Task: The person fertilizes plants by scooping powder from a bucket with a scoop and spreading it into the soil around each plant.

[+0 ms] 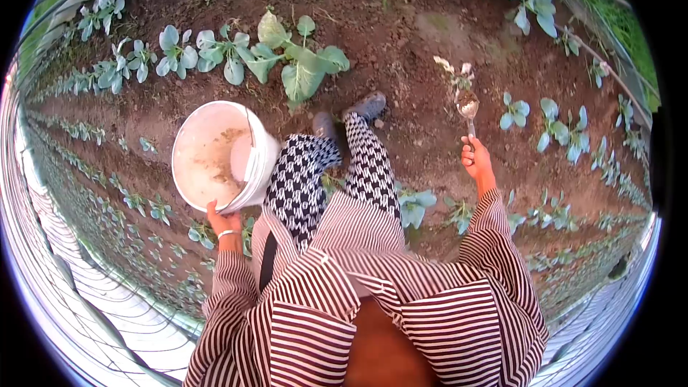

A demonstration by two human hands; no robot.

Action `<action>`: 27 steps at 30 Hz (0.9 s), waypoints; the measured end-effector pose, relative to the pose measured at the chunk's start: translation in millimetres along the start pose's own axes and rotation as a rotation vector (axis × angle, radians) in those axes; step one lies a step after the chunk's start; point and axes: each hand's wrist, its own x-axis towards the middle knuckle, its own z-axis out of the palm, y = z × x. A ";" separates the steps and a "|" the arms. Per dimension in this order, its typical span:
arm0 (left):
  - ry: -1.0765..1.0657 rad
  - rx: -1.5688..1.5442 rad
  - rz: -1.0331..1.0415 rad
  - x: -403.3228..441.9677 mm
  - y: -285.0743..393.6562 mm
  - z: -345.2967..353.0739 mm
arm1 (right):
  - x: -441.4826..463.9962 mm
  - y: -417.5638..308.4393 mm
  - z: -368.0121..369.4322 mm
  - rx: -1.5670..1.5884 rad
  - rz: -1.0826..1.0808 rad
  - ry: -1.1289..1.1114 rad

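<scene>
At the left, a white bucket [254,172] is tipped so that its mouth shows, with brown residue and a small pale round thing inside. My left hand [225,223] is closed on its lower rim. Out to the right, my right hand [476,157] grips the handle of a spoon [469,105], its fingers wrapped round. The spoon's bowl holds some whitish and brown material. Just beyond the bowl, a pale, withered-looking plant [456,74] stands in the brown soil.
Rows of leafy green plants [175,54] run across the soil [416,57]. A larger plant [301,64] grows beyond my feet. My shoes [367,105] are on the soil between rows. Netting [93,315] and grass [616,21] border the bed.
</scene>
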 end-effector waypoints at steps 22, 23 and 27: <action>0.054 -0.029 0.320 -101.6 -111.0 4.3 | -7.5 53.1 -238.4 0.273 -0.196 -0.050; 0.021 0.150 0.358 -116.5 -129.4 0.3 | -17.9 43.6 -274.6 0.239 0.000 -0.161; 0.144 0.243 0.458 -158.5 -154.8 14.5 | -86.3 -34.8 -226.9 -0.162 -0.165 -0.132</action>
